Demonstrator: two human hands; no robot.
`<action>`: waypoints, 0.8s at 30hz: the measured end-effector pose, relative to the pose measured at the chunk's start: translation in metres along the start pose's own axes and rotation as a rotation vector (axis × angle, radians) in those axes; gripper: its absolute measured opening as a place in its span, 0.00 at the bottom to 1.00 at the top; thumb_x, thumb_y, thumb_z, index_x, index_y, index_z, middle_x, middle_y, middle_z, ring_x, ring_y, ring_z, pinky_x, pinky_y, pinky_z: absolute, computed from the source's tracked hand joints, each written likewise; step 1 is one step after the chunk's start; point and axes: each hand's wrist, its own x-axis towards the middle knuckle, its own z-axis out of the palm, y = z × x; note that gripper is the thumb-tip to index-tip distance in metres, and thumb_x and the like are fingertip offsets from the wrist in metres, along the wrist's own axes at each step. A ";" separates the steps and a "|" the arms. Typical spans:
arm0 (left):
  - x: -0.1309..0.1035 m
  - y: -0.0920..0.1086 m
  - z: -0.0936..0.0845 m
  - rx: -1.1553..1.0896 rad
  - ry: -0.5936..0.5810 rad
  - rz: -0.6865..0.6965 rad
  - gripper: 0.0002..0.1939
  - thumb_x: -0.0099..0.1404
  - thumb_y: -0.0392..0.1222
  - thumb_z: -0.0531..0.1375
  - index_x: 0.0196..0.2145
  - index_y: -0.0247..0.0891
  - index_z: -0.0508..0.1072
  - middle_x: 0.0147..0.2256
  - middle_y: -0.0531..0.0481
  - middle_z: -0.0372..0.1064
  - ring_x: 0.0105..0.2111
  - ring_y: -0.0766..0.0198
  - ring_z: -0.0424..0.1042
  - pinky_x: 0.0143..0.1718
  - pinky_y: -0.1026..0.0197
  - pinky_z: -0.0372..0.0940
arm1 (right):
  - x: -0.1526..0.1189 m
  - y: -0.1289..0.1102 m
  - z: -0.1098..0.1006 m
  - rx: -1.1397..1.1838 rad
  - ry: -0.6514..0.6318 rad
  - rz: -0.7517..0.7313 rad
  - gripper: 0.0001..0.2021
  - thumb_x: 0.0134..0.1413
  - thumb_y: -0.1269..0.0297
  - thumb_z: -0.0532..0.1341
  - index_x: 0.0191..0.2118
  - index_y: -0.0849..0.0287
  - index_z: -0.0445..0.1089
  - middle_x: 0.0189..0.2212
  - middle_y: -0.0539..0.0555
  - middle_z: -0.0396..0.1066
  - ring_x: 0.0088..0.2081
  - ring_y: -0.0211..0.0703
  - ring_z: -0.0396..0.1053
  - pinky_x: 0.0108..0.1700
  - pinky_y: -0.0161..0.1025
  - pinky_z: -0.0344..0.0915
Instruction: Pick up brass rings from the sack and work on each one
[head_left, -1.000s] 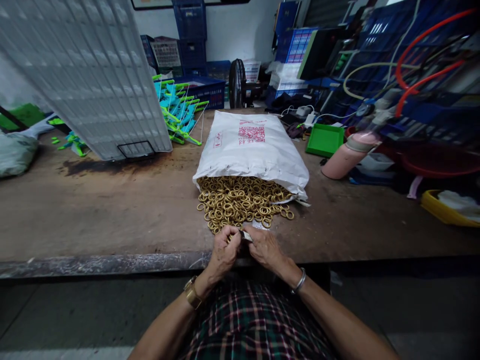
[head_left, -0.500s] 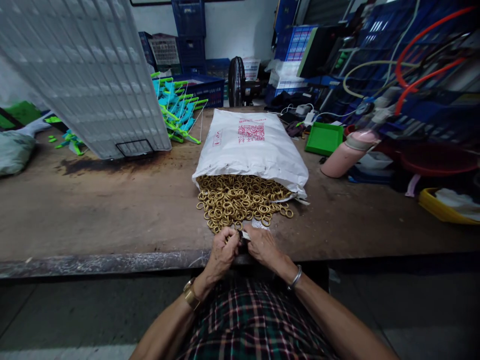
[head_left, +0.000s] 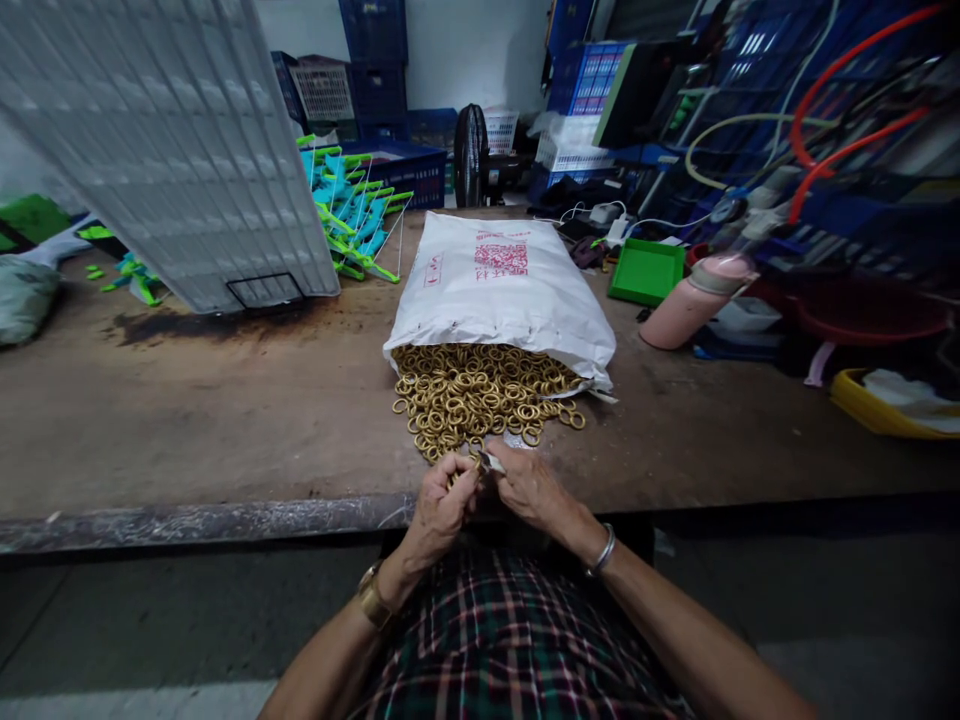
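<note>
Gold-coloured rings [head_left: 472,400] spill in a heap from the open mouth of a white sack [head_left: 502,290] with red print. Just in front of the heap, near the table's front edge, my left hand [head_left: 444,505] is closed on one or more of the rings. Close beside it, my right hand [head_left: 531,487] pinches a small tool [head_left: 491,462] with a whitish part and a dark tip, which points at the ring in my left hand. The tool's exact shape is too small to tell.
A pale ribbed panel [head_left: 195,170] stands at the left, with green and blue plastic pieces [head_left: 352,215] behind it. To the right are a green tray [head_left: 646,272], a pink bottle [head_left: 694,303] and a yellow basin [head_left: 889,405]. A black fan [head_left: 471,155] stands behind the sack.
My right hand and wrist have shifted slightly to the right, and the tool has tilted a little. My left hand stays closed in nearly the same place. The view has moved slightly.
</note>
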 end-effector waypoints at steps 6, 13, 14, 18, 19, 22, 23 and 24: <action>-0.002 -0.004 -0.001 0.015 0.015 0.025 0.13 0.59 0.50 0.54 0.26 0.37 0.62 0.16 0.58 0.56 0.16 0.73 0.55 0.18 0.69 0.51 | -0.004 -0.006 0.006 -0.049 -0.032 -0.012 0.14 0.40 0.77 0.48 0.35 0.60 0.63 0.25 0.54 0.68 0.26 0.40 0.60 0.29 0.35 0.49; -0.002 -0.009 -0.002 0.063 0.040 0.043 0.12 0.58 0.49 0.54 0.26 0.38 0.62 0.16 0.59 0.56 0.16 0.72 0.56 0.19 0.68 0.52 | -0.005 -0.008 0.006 -0.107 -0.054 0.007 0.14 0.41 0.77 0.49 0.36 0.60 0.63 0.26 0.54 0.69 0.26 0.41 0.62 0.29 0.36 0.49; -0.003 -0.008 -0.002 0.071 0.043 0.046 0.12 0.58 0.49 0.54 0.26 0.38 0.62 0.16 0.58 0.56 0.17 0.72 0.56 0.20 0.68 0.52 | -0.006 -0.008 0.005 -0.110 -0.058 0.007 0.14 0.41 0.77 0.49 0.36 0.60 0.63 0.26 0.54 0.69 0.26 0.41 0.62 0.29 0.36 0.49; -0.003 -0.007 -0.003 0.081 0.038 0.063 0.11 0.58 0.48 0.53 0.25 0.38 0.62 0.17 0.58 0.56 0.17 0.71 0.56 0.20 0.68 0.53 | -0.006 -0.011 0.004 -0.129 -0.091 0.013 0.14 0.43 0.76 0.49 0.37 0.60 0.64 0.27 0.55 0.70 0.27 0.42 0.64 0.28 0.36 0.49; -0.003 -0.008 -0.003 0.081 0.029 0.064 0.11 0.58 0.47 0.53 0.25 0.38 0.61 0.17 0.58 0.56 0.17 0.71 0.56 0.20 0.68 0.52 | -0.006 -0.012 0.004 -0.134 -0.100 0.018 0.14 0.43 0.76 0.49 0.38 0.60 0.64 0.27 0.55 0.70 0.27 0.42 0.64 0.28 0.36 0.49; -0.004 -0.007 -0.006 0.078 0.009 0.051 0.12 0.59 0.48 0.53 0.25 0.38 0.62 0.16 0.59 0.55 0.17 0.71 0.55 0.20 0.68 0.51 | -0.004 -0.015 0.004 -0.162 -0.130 0.058 0.14 0.44 0.76 0.50 0.39 0.60 0.64 0.27 0.56 0.71 0.27 0.41 0.65 0.28 0.36 0.49; -0.006 -0.005 -0.007 0.075 0.002 0.043 0.12 0.59 0.48 0.53 0.25 0.38 0.62 0.16 0.59 0.55 0.17 0.71 0.55 0.21 0.68 0.51 | -0.003 -0.015 0.004 -0.179 -0.135 0.074 0.14 0.45 0.76 0.50 0.39 0.61 0.64 0.28 0.56 0.71 0.27 0.41 0.65 0.28 0.36 0.49; -0.009 -0.003 -0.008 0.069 -0.013 0.029 0.12 0.59 0.48 0.53 0.25 0.37 0.62 0.16 0.58 0.55 0.17 0.71 0.54 0.21 0.68 0.51 | -0.002 -0.013 0.004 -0.198 -0.140 0.096 0.14 0.46 0.76 0.50 0.39 0.61 0.64 0.28 0.56 0.71 0.27 0.42 0.65 0.28 0.36 0.49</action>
